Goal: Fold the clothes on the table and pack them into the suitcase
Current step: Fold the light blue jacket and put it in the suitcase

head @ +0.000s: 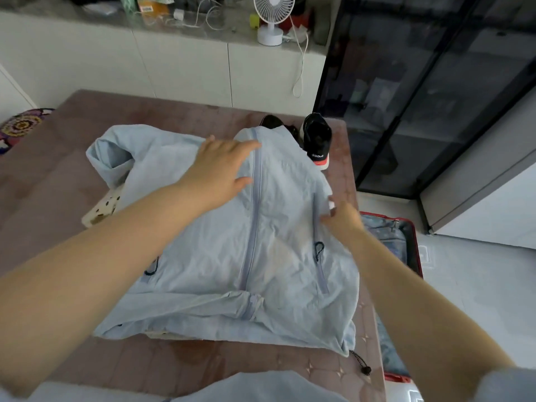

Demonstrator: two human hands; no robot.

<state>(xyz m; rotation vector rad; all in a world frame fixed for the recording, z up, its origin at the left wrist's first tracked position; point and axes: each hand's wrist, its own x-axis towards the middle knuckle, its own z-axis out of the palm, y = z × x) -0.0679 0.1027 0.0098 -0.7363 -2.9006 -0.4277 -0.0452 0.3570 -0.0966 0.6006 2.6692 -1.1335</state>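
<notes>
The jacket [232, 242] is pale blue. The surface [58, 175] is mauve-brown with small pale star motifs. The sneaker [317, 140] is black, its sole white and coral. The suitcase [413, 248] is red-rimmed, its lining seemingly blue-patterned.

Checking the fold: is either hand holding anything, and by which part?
The right hand pinches the blue jacket at its right side edge; the left hand only presses flat on it.

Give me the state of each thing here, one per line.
jacket: spread on the table, zipped, not folded.
left hand: open, flat on the jacket.
right hand: pinching the jacket's edge.
suitcase: open, beside the table.
fan: upright on the counter.
</notes>
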